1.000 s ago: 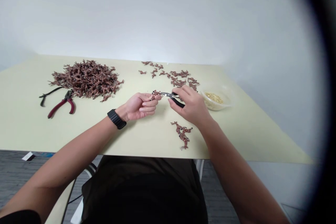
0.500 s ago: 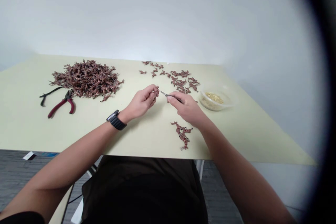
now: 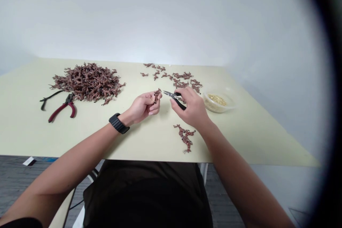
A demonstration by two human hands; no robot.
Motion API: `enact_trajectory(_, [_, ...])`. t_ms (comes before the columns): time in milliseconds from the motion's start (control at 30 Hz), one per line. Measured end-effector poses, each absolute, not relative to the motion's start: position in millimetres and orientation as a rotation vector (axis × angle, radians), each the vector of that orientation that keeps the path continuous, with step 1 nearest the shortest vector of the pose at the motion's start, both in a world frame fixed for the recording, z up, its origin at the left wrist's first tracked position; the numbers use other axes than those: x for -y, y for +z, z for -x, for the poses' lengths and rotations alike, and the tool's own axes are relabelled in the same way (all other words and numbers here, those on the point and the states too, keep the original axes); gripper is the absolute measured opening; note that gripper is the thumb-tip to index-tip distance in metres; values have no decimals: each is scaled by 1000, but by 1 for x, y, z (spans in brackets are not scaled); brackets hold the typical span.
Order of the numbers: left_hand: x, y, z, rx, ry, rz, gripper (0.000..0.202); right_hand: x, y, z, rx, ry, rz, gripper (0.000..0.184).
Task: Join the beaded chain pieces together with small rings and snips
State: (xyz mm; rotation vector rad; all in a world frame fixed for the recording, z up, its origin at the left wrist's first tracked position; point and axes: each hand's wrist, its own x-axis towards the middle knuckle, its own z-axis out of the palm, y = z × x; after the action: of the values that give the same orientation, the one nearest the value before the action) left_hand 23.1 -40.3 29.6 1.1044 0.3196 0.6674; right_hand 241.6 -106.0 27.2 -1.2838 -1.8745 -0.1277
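Between the thumb and fingers of my left hand is a small brown deer-like figurine, held up over the table. My right hand grips black-handled pliers; their handles are spread and the jaws stand a little apart. The plier tips point at the figurine without touching it. Just beyond my right hand lie several more brown figurines. Nearer me, a small cluster of brown figurines rests on the table below my right wrist.
At the left is a large heap of brown figurines. Red-handled pliers and a thin black tool lie in front of it. To the right stands a clear plastic bowl with small gold-coloured pieces. A wall rises behind the table.
The pliers have opened and drawn slightly back from the figurine. My left hand has turned, showing more of the figurine and its fingers.
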Motion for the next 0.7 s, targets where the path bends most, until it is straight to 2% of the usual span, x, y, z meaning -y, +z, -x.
enact_trajectory(700, [40, 31, -17, -242, 477, -898, 4, 107, 30, -249, 1979, -133, 1210, 23])
